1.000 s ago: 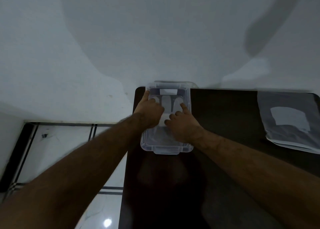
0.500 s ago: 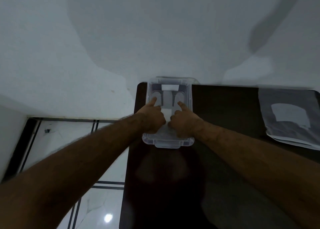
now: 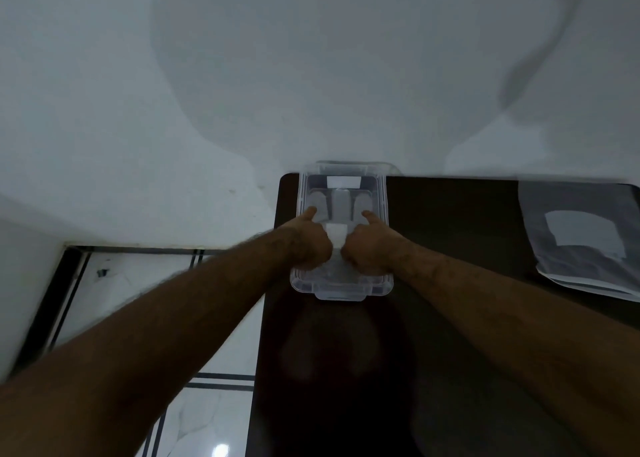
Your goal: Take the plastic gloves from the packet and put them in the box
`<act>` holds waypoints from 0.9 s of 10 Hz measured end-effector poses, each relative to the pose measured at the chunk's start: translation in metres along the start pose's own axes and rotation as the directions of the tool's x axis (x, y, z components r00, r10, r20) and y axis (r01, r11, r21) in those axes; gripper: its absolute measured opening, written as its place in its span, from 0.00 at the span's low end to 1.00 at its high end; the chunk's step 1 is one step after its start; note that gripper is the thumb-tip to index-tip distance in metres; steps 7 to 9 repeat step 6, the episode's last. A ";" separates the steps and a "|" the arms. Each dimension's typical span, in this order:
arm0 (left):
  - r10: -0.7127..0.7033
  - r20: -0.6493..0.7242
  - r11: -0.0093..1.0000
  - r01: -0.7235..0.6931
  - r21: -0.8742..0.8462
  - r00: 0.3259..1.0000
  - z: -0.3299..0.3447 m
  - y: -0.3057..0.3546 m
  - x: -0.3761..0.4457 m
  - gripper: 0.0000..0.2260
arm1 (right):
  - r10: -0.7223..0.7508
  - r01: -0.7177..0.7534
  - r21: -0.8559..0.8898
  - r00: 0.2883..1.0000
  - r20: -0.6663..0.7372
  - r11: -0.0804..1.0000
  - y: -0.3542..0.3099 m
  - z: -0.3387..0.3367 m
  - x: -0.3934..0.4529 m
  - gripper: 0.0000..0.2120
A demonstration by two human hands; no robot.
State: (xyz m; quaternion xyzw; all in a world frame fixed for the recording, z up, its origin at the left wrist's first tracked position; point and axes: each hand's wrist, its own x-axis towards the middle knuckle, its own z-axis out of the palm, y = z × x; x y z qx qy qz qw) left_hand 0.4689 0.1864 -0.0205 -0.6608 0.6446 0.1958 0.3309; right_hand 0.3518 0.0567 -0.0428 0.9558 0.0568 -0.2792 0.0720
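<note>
Both fists have drawn back toward the near end of the box (image 3: 380, 193), which stands at the dark table's (image 3: 450, 221) far-left corner, long axis running away. Left hand (image 3: 309, 245) and right hand (image 3: 367, 248) press curled, thumbs extended, onto seemingly plastic gloves (image 3: 336, 237) inside; the packet (image 3: 585, 238) lies well right.

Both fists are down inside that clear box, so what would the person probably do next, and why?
Probably lift both hands out. The left hand and right hand are curled, pressing the pale gloves down inside the clear box, so they seem already placed. The grey packet lies apart on the dark table, at the right.
</note>
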 end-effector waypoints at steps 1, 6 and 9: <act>-0.119 -0.156 0.993 0.118 -0.018 0.980 0.003 -0.023 0.016 0.14 | 0.095 -0.098 -0.014 0.987 -0.129 0.995 0.014 -0.007 0.012 0.15; -0.376 -0.346 0.925 0.327 -0.194 0.859 -0.002 -0.008 -0.005 0.16 | 0.244 -0.231 0.081 0.921 -0.304 0.970 0.027 -0.015 -0.011 0.17; -0.376 -0.346 0.925 0.327 -0.194 0.859 -0.002 -0.008 -0.005 0.16 | 0.244 -0.231 0.081 0.921 -0.304 0.970 0.027 -0.015 -0.011 0.17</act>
